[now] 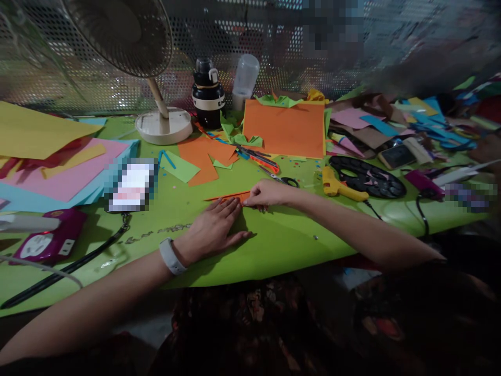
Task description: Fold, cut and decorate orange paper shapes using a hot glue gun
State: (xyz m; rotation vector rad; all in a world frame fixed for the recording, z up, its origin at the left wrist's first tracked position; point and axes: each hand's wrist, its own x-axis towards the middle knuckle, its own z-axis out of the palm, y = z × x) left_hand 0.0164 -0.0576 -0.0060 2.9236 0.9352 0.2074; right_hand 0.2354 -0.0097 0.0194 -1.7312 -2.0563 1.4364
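Observation:
A narrow folded strip of orange paper (243, 197) lies on the green table (282, 245) in front of me. My left hand (213, 227) rests flat on its near side, fingers stretched out and pressing it down. At the strip's right part, my right hand (266, 194) has its fingers pinched on the paper, and they hide some of it. Just beyond my right hand lie scissors (289, 181) with dark handles. Loose orange paper pieces (201, 177) and a light green piece (183, 164) are spread farther back.
A phone (133, 185) and a fan (162, 125) stand left, near stacked coloured sheets (82, 172). Behind are a black bottle (208, 102) and an orange sheet (285, 128). To the right lie a yellow glue gun (344, 188), a black tray (383, 180) and paper scraps (430, 125).

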